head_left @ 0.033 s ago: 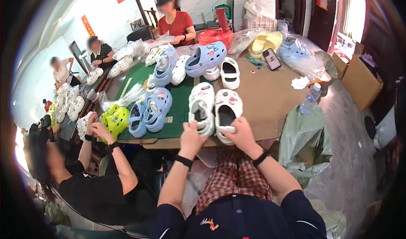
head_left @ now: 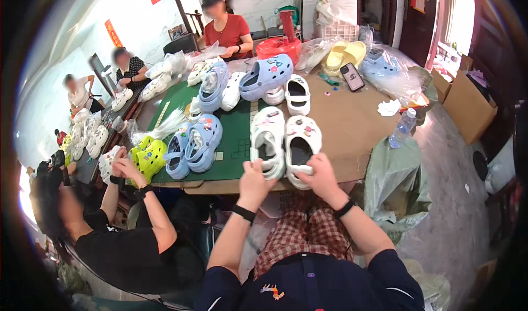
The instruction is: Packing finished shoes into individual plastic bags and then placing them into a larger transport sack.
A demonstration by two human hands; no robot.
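My left hand [head_left: 254, 180] grips the left white clog [head_left: 268, 140]; my right hand [head_left: 320, 177] grips the right white clog [head_left: 302, 147], fingers closed around the heels.

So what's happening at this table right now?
A person seated at the table grips a pair of white clogs: the left hand holds the heel of the left clog, the right hand the heel of the right clog. Both clogs rest on the table edge. A co-worker's hands handle yellow-green clogs beside blue clogs. Other people sit further along the table.
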